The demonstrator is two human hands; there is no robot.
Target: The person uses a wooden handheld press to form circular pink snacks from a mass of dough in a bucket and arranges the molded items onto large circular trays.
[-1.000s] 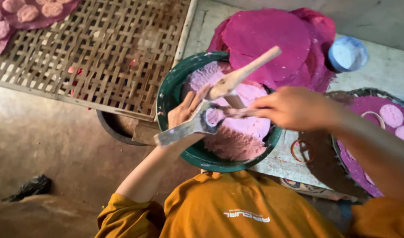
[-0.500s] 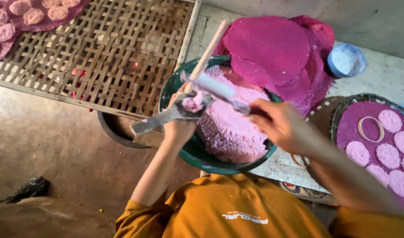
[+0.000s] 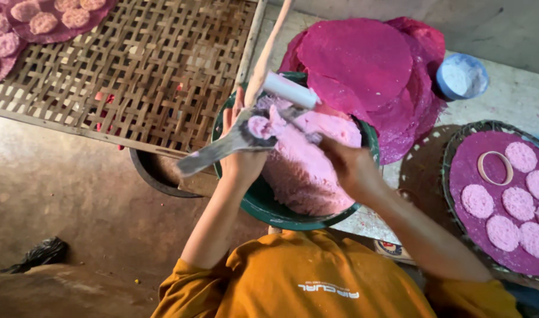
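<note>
Left grip (image 3: 241,154) closed on metal spatula (image 3: 222,150); right grip (image 3: 347,166) closed around white-handled tool (image 3: 290,90), scraping pink dough (image 3: 305,168) above green bowl (image 3: 269,206). Could drop a sticky clump past the rim if scraped too hard.

A woven bamboo rack (image 3: 134,70) carries pink discs (image 3: 43,20).

The wooden stick (image 3: 268,53) runs out of the top edge, so its far end is unseen. The round tray (image 3: 458,147) of pink discs is cut off at the right edge. The pink dough (image 3: 305,159) hides the green bowl's (image 3: 263,203) inside.
</note>
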